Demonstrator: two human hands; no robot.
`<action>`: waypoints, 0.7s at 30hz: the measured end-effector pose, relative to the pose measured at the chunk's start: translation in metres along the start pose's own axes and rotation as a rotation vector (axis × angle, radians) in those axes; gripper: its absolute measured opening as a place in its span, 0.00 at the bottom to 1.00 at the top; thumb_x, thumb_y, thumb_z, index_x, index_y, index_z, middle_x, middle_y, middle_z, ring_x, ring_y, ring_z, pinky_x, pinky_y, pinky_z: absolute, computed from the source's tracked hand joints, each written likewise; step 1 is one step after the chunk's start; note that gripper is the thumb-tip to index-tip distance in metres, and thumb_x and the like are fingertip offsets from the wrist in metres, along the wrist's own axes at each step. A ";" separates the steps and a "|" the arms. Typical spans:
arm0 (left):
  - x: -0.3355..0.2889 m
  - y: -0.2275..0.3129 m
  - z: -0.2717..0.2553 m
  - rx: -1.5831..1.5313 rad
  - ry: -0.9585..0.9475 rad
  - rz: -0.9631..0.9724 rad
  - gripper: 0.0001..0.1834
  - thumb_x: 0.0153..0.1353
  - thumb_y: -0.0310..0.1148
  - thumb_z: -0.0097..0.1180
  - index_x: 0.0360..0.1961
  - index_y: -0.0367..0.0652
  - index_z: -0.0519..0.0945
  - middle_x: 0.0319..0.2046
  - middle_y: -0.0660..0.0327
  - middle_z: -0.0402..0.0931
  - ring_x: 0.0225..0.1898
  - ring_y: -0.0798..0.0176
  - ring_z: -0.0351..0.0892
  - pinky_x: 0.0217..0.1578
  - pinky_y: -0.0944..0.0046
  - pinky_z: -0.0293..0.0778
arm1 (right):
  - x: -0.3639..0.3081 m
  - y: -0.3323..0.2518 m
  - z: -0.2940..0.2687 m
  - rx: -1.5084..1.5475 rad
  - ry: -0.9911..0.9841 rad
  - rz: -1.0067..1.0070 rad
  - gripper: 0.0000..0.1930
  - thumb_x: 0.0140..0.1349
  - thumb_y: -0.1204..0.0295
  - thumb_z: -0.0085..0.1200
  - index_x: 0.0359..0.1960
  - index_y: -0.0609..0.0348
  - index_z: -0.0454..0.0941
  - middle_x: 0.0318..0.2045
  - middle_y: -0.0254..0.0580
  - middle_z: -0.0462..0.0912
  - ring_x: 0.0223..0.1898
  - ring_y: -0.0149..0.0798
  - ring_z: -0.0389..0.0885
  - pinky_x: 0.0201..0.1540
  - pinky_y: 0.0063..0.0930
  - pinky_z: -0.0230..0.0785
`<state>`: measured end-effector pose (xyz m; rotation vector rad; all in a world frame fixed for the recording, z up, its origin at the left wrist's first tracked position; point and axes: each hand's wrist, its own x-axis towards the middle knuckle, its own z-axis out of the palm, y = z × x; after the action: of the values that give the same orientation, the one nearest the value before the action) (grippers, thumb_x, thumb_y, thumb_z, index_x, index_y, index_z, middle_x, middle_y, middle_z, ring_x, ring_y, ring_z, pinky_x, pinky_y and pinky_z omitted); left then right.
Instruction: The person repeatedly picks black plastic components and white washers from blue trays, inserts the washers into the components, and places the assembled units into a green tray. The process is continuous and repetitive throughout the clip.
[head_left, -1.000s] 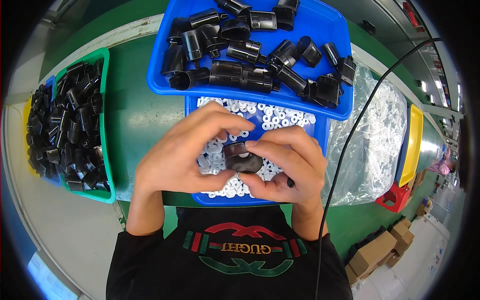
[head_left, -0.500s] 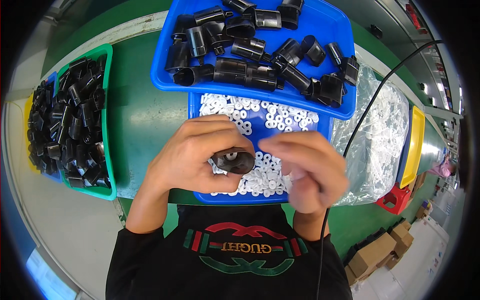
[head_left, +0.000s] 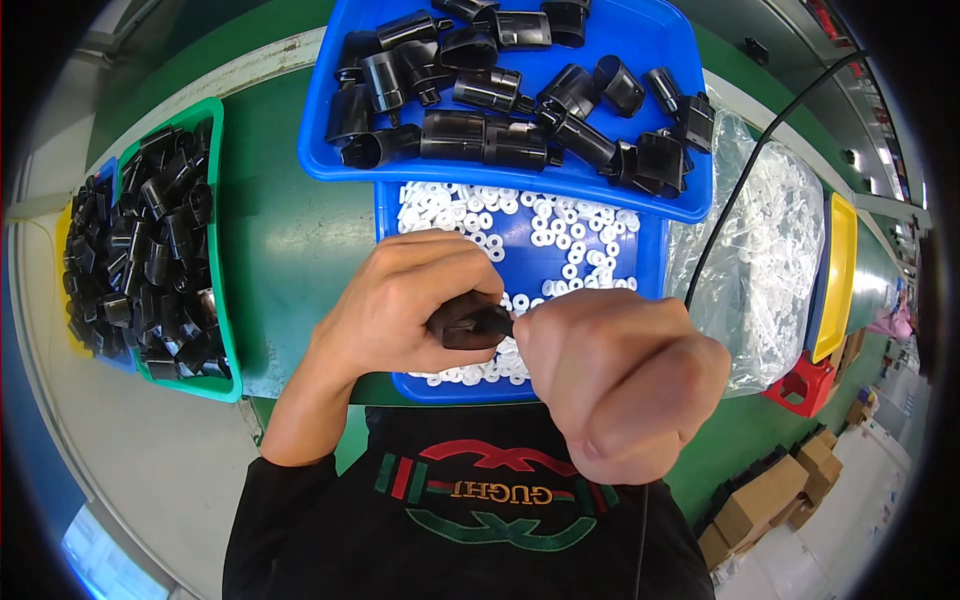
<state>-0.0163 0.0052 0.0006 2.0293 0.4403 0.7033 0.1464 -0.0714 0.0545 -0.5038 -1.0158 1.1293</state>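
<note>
My left hand (head_left: 395,300) is wrapped round a black plastic housing (head_left: 462,322), a hollow part with its body mostly covered by the fingers. Close against its right end is my right hand (head_left: 625,380), closed in a fist. A short dark piece shows between the fist and the housing; whether it belongs to the housing or to something in the fist I cannot tell. Below both hands lies a shallow blue tray (head_left: 645,262) of small white washers (head_left: 470,207), partly hidden by the hands.
Beyond stands a blue bin (head_left: 640,30) of similar black housings. To the left is a green bin (head_left: 228,330) heaped with more. A clear plastic bag (head_left: 765,260) of white pieces lies right, with a black cable (head_left: 745,205) hanging in front. A yellow tray (head_left: 838,275) stands beyond.
The right hand has come down from beside the housing and closed into a fist against it. The housing's open mouth, with a white ring inside, no longer shows.
</note>
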 end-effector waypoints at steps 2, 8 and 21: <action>0.000 0.002 0.000 -0.009 0.008 0.001 0.18 0.35 0.27 0.70 0.29 0.40 0.76 0.24 0.58 0.75 0.26 0.51 0.76 0.28 0.58 0.72 | 0.000 0.003 -0.003 -0.009 -0.027 0.012 0.08 0.32 0.88 0.47 0.14 0.61 0.71 0.15 0.36 0.65 0.15 0.33 0.61 0.17 0.25 0.47; -0.001 0.001 0.004 -0.035 0.041 0.011 0.17 0.36 0.26 0.69 0.29 0.40 0.76 0.24 0.57 0.74 0.25 0.50 0.75 0.26 0.58 0.71 | -0.003 0.008 0.001 -0.055 0.008 0.028 0.09 0.32 0.89 0.45 0.14 0.60 0.71 0.15 0.35 0.65 0.15 0.32 0.60 0.17 0.26 0.47; -0.001 0.004 0.009 0.059 0.119 0.076 0.19 0.36 0.32 0.73 0.28 0.40 0.76 0.21 0.58 0.72 0.22 0.51 0.74 0.24 0.58 0.70 | -0.008 0.022 -0.006 -0.185 -0.130 -0.110 0.13 0.50 0.88 0.53 0.19 0.56 0.65 0.16 0.34 0.68 0.15 0.31 0.60 0.16 0.26 0.51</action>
<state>-0.0113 -0.0035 -0.0002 2.0755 0.4595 0.8700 0.1403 -0.0693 0.0309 -0.5201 -1.2539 0.9847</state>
